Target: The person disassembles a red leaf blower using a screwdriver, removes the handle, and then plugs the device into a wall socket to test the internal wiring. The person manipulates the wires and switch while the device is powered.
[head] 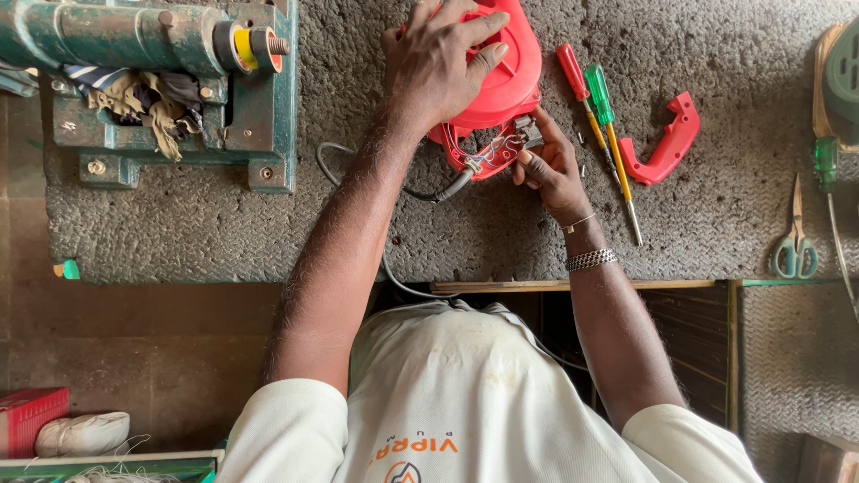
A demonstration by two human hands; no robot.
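- On the grey, rough-textured bench top [501, 241], toward its far edge, lies a red plastic appliance housing [501, 85], with its opened end facing near.
- The left hand [438, 63] lies on top of the housing with its fingers spread flat across the red shell, pressing down rather than closing around it.
- The right hand [548, 172] sits just right of the opened end, its thumb and fingertips pinched on a small metal part [528, 131] where thin wires show (the exact contact is too small to make out).
- A grey cable [394, 268] leaves the opened end, loops left and drops over the near edge of the bench toward the person.
- Just right of the housing lie a red-handled screwdriver [573, 72] and a green-handled screwdriver [598, 94], side by side, with a loose red handle piece [664, 145] beyond them.
- Further right, well apart, lie scissors with pale green handles [795, 241].
- At the far left stands a heavy green metal machine [170, 89] with rags [143, 103] stuffed in it.
- A wooden strip [582, 286] edges the bench on the near side, and dark slats show beneath it.
- Down on the left the floor is dull brown, with a red box [27, 416] and a white bundle [85, 434].
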